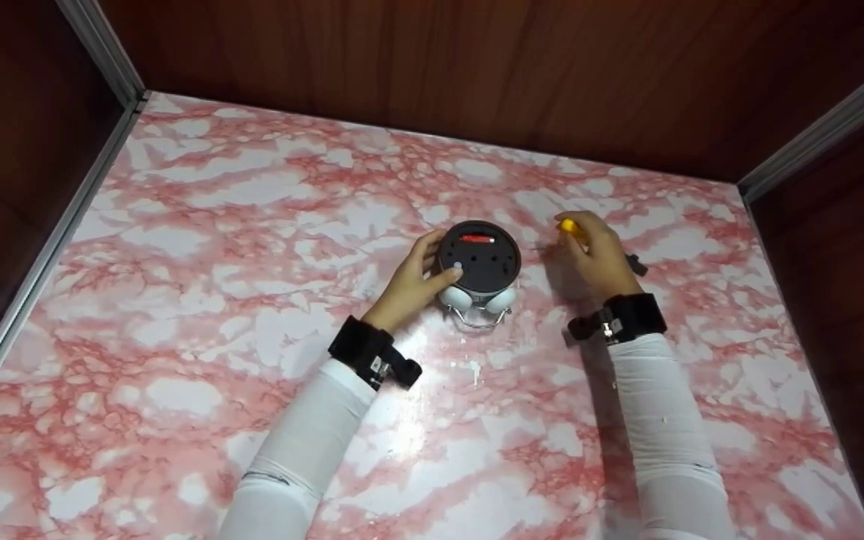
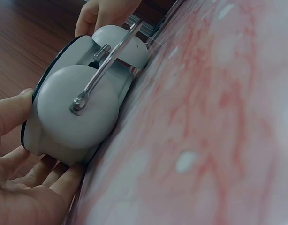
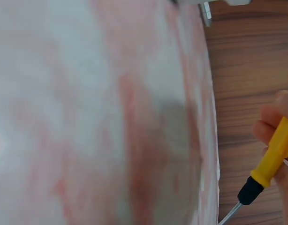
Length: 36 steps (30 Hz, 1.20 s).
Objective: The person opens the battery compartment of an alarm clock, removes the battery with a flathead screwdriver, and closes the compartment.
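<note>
The left hand [image 1: 407, 286] curls its fingers and thumb around the left side of a twin-bell alarm clock [image 1: 479, 268], which lies face down just right of centre in the head view, dark back plate up. In the left wrist view the thumb [image 2: 10, 112] presses the casing, and the bells and metal handle hide the rest of the clock. The right hand [image 1: 598, 257], right of centre, is closed around a yellow-handled screwdriver [image 3: 268, 159]; from the head view only the handle's end [image 1: 568, 225] peeks out. Its shaft is cut off at the lower edge of the right wrist view. The marble-patterned tabletop [image 1: 214, 247] there is blurred.
</note>
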{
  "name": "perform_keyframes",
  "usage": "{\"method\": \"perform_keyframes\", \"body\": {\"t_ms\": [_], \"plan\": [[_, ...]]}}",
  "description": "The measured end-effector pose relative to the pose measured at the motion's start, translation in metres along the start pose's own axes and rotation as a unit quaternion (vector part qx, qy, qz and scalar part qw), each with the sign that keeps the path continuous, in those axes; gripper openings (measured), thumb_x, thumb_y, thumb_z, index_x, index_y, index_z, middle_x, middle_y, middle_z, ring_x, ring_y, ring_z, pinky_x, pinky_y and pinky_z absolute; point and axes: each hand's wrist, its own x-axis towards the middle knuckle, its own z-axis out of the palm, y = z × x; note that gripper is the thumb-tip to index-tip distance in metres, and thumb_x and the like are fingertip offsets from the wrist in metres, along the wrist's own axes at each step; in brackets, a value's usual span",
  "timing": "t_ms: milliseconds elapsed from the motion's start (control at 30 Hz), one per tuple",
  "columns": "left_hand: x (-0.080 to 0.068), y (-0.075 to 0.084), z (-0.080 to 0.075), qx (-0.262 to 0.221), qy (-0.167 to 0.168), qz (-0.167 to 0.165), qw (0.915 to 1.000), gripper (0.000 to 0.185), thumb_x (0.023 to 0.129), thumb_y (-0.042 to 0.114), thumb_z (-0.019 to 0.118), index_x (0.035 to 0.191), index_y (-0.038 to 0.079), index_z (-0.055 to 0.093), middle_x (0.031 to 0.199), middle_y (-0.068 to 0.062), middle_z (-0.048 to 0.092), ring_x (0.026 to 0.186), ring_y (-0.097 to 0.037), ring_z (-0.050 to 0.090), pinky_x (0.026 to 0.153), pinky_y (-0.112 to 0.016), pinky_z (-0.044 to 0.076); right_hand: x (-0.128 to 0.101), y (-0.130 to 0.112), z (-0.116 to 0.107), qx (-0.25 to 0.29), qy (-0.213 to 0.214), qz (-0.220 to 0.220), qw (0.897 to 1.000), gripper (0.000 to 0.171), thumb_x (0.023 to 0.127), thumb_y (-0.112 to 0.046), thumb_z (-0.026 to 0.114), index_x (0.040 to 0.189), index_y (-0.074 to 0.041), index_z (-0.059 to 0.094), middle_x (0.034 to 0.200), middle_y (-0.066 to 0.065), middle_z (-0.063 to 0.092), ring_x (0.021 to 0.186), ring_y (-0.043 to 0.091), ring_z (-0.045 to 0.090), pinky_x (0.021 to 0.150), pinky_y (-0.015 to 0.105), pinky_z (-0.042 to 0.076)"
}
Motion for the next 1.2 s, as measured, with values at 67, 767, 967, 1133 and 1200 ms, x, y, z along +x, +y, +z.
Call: {"method": "perform_keyframes", "body": {"t_ms": [67,767,967,1133,1200], "plan": [[0.000,0.000,0.000,0.001,-0.001,-0.001,1.0000,0.072,0.094,0.011,0.072,0.155,0.004,0.033,0.150,-0.023,0.044,0.138,-0.035,0.046,0.116,-0.043,0.037,0.000,-0.003,0.001,0.048,0.050,-0.004,0.998,0.024,0.103,-0.001,0.055,0.126,0.001,0.061,0.121,0.018,0.062,0.107,0.022,0.058,0.094,0.031,0.046],[0.000,0.001,0.000,-0.003,-0.003,0.001,1.0000,0.071,0.094,0.009,0.070,0.154,0.002,0.033,0.150,-0.024,0.043,0.139,-0.035,0.045,0.116,-0.041,0.037,0.020,-0.066,-0.002,0.689,0.276,0.011,0.670,0.039,0.112,-0.019,0.028,0.086,-0.003,0.053,0.071,0.010,0.050,0.060,0.019,0.042,0.055,0.028,0.038],[0.000,0.001,0.001,-0.013,-0.002,-0.006,0.9999,0.071,0.094,0.010,0.071,0.155,0.004,0.034,0.150,-0.022,0.044,0.138,-0.033,0.045,0.115,-0.042,0.037,0.023,-0.077,-0.001,0.753,0.241,0.026,0.612,0.056,0.113,-0.038,0.027,0.069,-0.006,0.042,0.060,0.007,0.042,0.053,0.019,0.036,0.052,0.030,0.032],[-0.001,0.002,0.001,-0.012,-0.001,-0.010,0.9999,0.073,0.094,0.011,0.072,0.156,0.005,0.033,0.151,-0.021,0.043,0.139,-0.032,0.044,0.116,-0.042,0.036,0.025,-0.086,0.006,0.747,0.227,0.014,0.625,0.064,0.111,-0.047,0.020,0.062,-0.009,0.034,0.055,0.003,0.036,0.051,0.018,0.031,0.054,0.030,0.031],[-0.001,0.002,0.001,-0.011,0.001,-0.011,0.9999,0.073,0.094,0.011,0.072,0.155,0.006,0.033,0.151,-0.021,0.043,0.139,-0.032,0.044,0.116,-0.043,0.036,0.027,-0.089,0.009,0.740,0.224,0.007,0.634,0.066,0.110,-0.049,0.017,0.060,-0.009,0.031,0.053,0.001,0.033,0.050,0.017,0.027,0.053,0.030,0.030]]}}
